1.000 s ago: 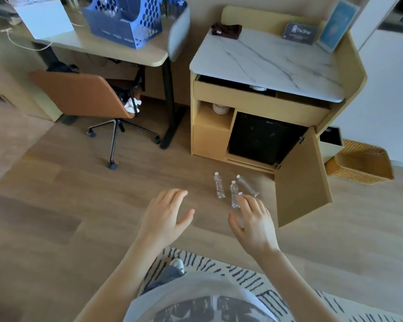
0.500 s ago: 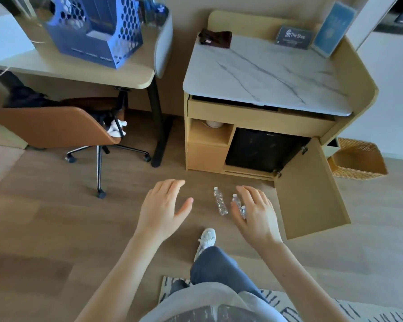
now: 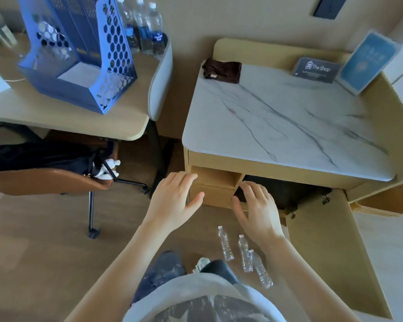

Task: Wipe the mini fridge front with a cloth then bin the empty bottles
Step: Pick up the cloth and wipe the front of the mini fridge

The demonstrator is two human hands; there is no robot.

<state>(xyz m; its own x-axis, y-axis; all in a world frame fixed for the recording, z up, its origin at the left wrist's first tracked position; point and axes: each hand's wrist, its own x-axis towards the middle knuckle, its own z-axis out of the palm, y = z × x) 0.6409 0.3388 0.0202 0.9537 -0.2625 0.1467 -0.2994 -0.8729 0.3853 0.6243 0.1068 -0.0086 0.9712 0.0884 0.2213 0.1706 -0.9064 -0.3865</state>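
Note:
A dark brown cloth [image 3: 222,69] lies folded at the back left corner of the marble cabinet top [image 3: 284,117]. Under that top the black mini fridge [image 3: 286,194] shows in its open bay, mostly hidden by the overhang. Three empty clear bottles [image 3: 243,253] lie on the wood floor by my feet. My left hand [image 3: 172,203] and my right hand [image 3: 257,210] hover in the air in front of the cabinet, fingers spread, holding nothing. The right hand overlaps the fridge's left edge in the picture.
The cabinet door [image 3: 330,252] stands swung open to the right. A wicker basket [image 3: 386,203] peeks out behind it. To the left stand a desk [image 3: 63,122] with a blue file rack [image 3: 79,54] and full water bottles [image 3: 147,31], and an orange swivel chair [image 3: 44,180].
I have stepped closer to the cabinet. Both hands rose from over the floor bottles to the cabinet front. The bottles now lie below my right wrist.

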